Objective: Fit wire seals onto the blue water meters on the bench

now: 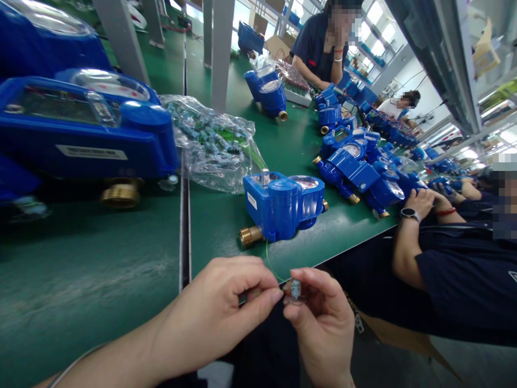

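Observation:
My right hand (323,318) pinches a small clear-and-blue wire seal (295,290) between thumb and fingers. A thin green wire (268,260) curves from the blue water meter (278,207) down to my fingertips. My left hand (238,302) is closed in a pinch right beside the seal, at the wire; its fingertips hide the wire's end. The meter rests on the green table just beyond my hands, its brass threaded fitting (250,236) pointing left toward me.
A clear plastic bag (218,140) of blue seals with green wires lies behind the meter. Large blue meters (89,129) stand close at left. More meters (355,156) crowd the right side. A co-worker's arm (407,237) is at right; another person (319,48) sits across.

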`<action>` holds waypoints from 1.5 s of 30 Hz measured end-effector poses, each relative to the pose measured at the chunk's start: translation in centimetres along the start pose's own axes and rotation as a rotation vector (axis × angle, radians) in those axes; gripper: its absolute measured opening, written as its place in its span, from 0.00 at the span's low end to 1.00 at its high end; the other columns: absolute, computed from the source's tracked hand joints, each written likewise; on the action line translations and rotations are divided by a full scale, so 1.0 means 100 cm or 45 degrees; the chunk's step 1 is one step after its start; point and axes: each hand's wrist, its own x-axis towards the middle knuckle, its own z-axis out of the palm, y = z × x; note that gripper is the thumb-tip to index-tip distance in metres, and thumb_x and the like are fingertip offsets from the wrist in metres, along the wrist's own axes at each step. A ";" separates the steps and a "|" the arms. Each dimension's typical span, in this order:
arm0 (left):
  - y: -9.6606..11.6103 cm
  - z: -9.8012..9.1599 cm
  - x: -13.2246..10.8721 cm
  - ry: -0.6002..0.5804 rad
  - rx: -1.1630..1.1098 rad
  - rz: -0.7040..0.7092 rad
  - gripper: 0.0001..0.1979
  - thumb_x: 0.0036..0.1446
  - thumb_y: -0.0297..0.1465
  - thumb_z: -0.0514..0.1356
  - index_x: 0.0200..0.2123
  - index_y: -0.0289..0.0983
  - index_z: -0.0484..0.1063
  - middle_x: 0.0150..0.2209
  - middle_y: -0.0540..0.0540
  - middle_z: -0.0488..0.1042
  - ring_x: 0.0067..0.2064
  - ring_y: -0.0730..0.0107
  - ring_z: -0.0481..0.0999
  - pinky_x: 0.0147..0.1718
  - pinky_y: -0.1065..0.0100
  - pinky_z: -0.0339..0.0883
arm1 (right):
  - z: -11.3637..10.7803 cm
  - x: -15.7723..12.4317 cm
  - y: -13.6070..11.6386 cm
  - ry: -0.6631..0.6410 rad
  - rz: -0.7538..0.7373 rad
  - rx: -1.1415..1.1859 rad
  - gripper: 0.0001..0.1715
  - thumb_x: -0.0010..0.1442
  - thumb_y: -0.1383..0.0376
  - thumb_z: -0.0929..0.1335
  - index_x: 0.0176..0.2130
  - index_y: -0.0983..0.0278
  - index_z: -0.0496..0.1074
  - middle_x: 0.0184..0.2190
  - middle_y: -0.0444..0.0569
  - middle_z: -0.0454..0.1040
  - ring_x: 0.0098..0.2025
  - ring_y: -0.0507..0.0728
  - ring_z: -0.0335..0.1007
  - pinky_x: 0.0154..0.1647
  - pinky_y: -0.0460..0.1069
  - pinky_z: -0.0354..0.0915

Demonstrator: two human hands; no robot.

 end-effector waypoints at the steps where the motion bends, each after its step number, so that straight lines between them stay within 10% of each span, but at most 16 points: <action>1: 0.000 0.000 0.000 0.003 0.007 0.003 0.10 0.59 0.30 0.55 0.27 0.37 0.71 0.22 0.54 0.67 0.24 0.79 0.67 0.25 0.75 0.56 | 0.000 0.000 -0.001 0.000 -0.009 -0.018 0.20 0.52 0.64 0.72 0.46 0.54 0.69 0.38 0.44 0.72 0.36 0.51 0.70 0.35 0.46 0.71; 10: -0.007 0.009 -0.004 0.108 -0.376 -0.301 0.08 0.56 0.35 0.59 0.32 0.39 0.63 0.24 0.55 0.68 0.26 0.76 0.69 0.24 0.75 0.61 | 0.005 0.000 0.000 -0.036 -0.011 0.006 0.24 0.51 0.62 0.73 0.48 0.51 0.67 0.35 0.42 0.73 0.33 0.50 0.70 0.33 0.45 0.69; 19: -0.011 0.009 -0.006 0.038 -0.917 -0.323 0.32 0.55 0.30 0.61 0.58 0.47 0.47 0.23 0.59 0.65 0.25 0.78 0.68 0.28 0.76 0.64 | -0.002 0.012 -0.007 -0.234 -0.331 -0.307 0.32 0.52 0.68 0.73 0.54 0.52 0.63 0.40 0.43 0.76 0.37 0.52 0.66 0.36 0.49 0.68; 24: -0.010 0.003 -0.004 -0.145 -0.892 -0.338 0.13 0.57 0.35 0.59 0.45 0.37 0.71 0.30 0.50 0.73 0.31 0.73 0.71 0.29 0.75 0.65 | 0.002 0.018 -0.007 -0.222 -0.545 -0.454 0.34 0.51 0.67 0.73 0.55 0.55 0.62 0.38 0.44 0.75 0.37 0.53 0.66 0.34 0.49 0.68; 29: -0.006 -0.001 -0.004 -0.182 -1.167 -0.401 0.07 0.57 0.33 0.60 0.38 0.36 0.74 0.25 0.52 0.72 0.26 0.79 0.67 0.27 0.79 0.61 | 0.011 0.009 0.003 0.075 -0.667 -0.507 0.30 0.50 0.64 0.74 0.51 0.58 0.63 0.39 0.46 0.67 0.40 0.53 0.66 0.37 0.50 0.67; 35: -0.007 0.000 -0.007 -0.154 -1.195 -0.489 0.09 0.50 0.34 0.66 0.33 0.35 0.74 0.21 0.53 0.68 0.22 0.81 0.61 0.21 0.80 0.53 | 0.009 0.009 0.001 0.053 -0.520 -0.533 0.25 0.46 0.52 0.73 0.38 0.61 0.63 0.28 0.41 0.64 0.29 0.50 0.63 0.29 0.46 0.64; 39: -0.009 0.002 -0.007 -0.112 -1.177 -0.466 0.08 0.52 0.35 0.64 0.33 0.37 0.75 0.21 0.54 0.66 0.23 0.80 0.61 0.23 0.78 0.55 | 0.011 0.007 -0.001 -0.079 -0.654 -0.831 0.11 0.59 0.61 0.67 0.40 0.65 0.67 0.32 0.48 0.69 0.33 0.52 0.66 0.33 0.48 0.64; 45: -0.011 -0.003 -0.006 -0.002 -0.639 -0.203 0.06 0.56 0.36 0.60 0.32 0.43 0.77 0.33 0.52 0.58 0.36 0.73 0.62 0.35 0.74 0.60 | 0.018 -0.001 0.001 -0.074 -0.823 -0.984 0.14 0.58 0.74 0.62 0.45 0.73 0.66 0.34 0.56 0.69 0.35 0.57 0.65 0.33 0.52 0.62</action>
